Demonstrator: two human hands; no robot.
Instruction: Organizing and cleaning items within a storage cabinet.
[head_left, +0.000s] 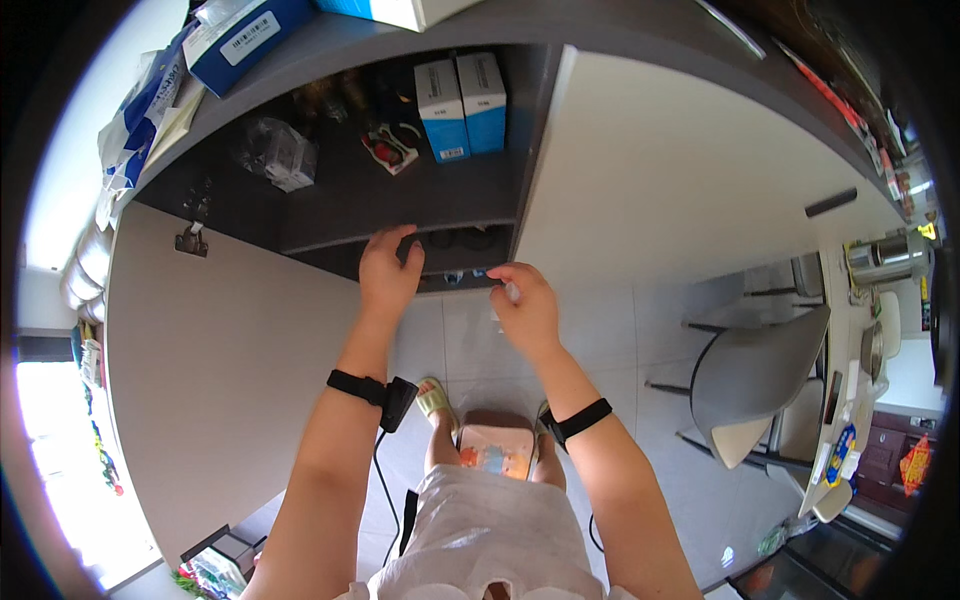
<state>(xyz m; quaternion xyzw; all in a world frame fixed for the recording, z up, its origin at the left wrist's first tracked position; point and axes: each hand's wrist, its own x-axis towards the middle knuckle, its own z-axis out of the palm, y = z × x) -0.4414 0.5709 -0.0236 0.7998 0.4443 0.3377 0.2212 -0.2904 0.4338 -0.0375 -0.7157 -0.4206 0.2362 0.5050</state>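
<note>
My left hand (391, 271) is raised at the front edge of the dark cabinet shelf (397, 214), fingers apart and nothing seen between them. To its right, my right hand (525, 306) has curled fingers, with a small whitish, see-through thing (512, 291) between thumb and fingers; what it is cannot be told. On the shelf stand two blue-and-white boxes (448, 120), side by side. Left of them lie a red-and-black item in a white card pack (390, 148) and a clear plastic bag with small boxes (289, 157).
An open cabinet door (225, 360) spans the left, and a closed pale door (660, 172) the right. A small stool with a printed seat (495, 448) stands between my feet. Grey chairs (750, 382) are at the right. Boxes (240, 45) rest on the cabinet top.
</note>
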